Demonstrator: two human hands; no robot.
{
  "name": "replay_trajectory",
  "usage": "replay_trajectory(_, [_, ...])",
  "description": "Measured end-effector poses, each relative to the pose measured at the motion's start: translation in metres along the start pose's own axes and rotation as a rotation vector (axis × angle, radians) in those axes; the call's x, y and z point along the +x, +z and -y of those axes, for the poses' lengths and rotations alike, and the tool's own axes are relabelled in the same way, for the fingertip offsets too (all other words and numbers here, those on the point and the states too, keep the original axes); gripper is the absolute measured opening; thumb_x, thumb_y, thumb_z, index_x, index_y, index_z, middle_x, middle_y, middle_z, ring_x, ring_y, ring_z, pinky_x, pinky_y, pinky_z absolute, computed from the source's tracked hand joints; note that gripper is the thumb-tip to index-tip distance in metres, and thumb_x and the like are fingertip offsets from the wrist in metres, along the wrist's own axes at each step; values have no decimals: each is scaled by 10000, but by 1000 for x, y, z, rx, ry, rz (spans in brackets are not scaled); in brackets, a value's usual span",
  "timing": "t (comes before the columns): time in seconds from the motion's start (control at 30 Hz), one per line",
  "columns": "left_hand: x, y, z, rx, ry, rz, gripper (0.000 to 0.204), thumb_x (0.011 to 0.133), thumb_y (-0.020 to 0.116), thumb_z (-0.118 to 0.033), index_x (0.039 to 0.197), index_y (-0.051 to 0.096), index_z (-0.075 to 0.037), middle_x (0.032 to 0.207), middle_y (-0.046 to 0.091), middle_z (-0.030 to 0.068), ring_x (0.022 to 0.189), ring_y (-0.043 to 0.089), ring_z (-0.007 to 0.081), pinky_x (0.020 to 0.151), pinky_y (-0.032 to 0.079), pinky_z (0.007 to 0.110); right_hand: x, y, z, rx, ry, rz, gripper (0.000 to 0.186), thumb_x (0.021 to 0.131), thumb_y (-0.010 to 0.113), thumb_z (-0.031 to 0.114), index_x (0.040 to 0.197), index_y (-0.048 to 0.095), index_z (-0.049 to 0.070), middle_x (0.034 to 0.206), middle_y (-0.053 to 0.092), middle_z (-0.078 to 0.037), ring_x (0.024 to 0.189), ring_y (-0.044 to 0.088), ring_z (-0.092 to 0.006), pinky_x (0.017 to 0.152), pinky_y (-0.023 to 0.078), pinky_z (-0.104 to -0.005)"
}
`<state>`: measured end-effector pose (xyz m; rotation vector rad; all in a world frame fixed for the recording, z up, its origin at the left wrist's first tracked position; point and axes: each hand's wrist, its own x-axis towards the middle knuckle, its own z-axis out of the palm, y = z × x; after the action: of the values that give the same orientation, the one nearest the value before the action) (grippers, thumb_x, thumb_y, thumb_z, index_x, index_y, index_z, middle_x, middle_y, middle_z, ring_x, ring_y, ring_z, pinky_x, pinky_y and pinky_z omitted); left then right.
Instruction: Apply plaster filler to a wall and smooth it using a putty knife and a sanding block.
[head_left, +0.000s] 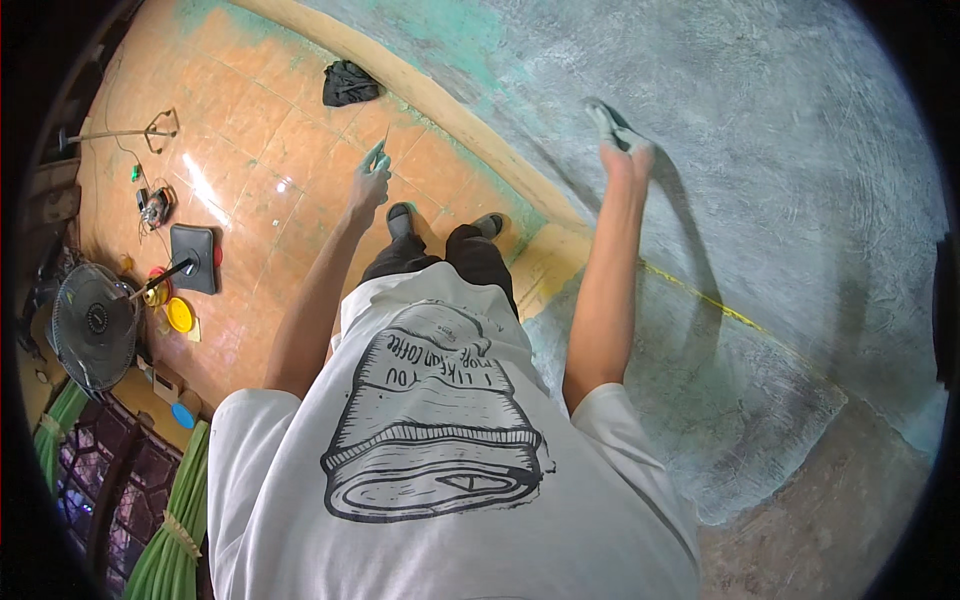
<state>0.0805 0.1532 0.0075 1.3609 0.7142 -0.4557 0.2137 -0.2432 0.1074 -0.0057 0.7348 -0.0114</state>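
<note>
My left hand point(372, 175), smeared pale green, is raised over the orange tiled floor point(260, 200), its fingers closed on a thin pointed tool point(384, 140). My right hand point(625, 145), also coated greenish, grips a dark flat tool, seen nearly edge-on, against or very close to the mottled grey-blue wall point(780, 170). Whether it touches the surface I cannot tell. Below that hand, a thin yellow line point(730, 312) crosses the wall. My feet point(400, 220) stand on the tiles near the wall's base.
A black cloth point(350, 85) lies by the pale skirting point(480, 130). At left are a standing fan point(95, 325), its square black base point(195, 265), a yellow lid point(180, 315), cables with small items point(153, 208), a metal stand point(110, 135) and green curtains point(170, 510).
</note>
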Motion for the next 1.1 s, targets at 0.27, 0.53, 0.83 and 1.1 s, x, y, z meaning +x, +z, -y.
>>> replay_trajectory(0.27, [1, 12, 3, 0, 12, 6, 478, 965, 519, -241, 1436, 458, -182, 753, 495, 0, 565, 401, 78, 458, 342, 230, -12, 6, -1, 59, 41, -56, 644, 748, 356, -132, 1377, 241, -214, 1486, 216, -363, 1390, 196, -509, 1149, 298, -531])
replay_trajectory(0.53, [-3, 13, 14, 32, 13, 32, 476, 972, 516, -239, 1439, 451, -171, 755, 483, -9, 554, 390, 68, 450, 331, 221, -14, 12, -15, -81, -28, -20, 698, 716, 308, -150, 1406, 206, -195, 1522, 192, -313, 1415, 208, -440, 1157, 311, -474])
replay_trajectory(0.83, [-3, 3, 16, 1, 2, 34, 495, 971, 520, -242, 1451, 426, -171, 738, 464, -14, 538, 373, 67, 441, 332, 220, -3, 2, -22, -166, -107, -40, 678, 736, 316, -154, 1402, 201, -201, 1519, 183, -324, 1415, 194, -450, 1155, 317, -472])
replay_trajectory(1.1, [-4, 3, 23, 0, 18, -29, 467, 966, 512, -220, 1426, 466, -154, 767, 514, 19, 610, 457, 87, 486, 384, 233, 11, -15, 5, -48, -89, -38, 606, 785, 354, -110, 1384, 290, -173, 1458, 276, -357, 1351, 265, -530, 1098, 383, -537])
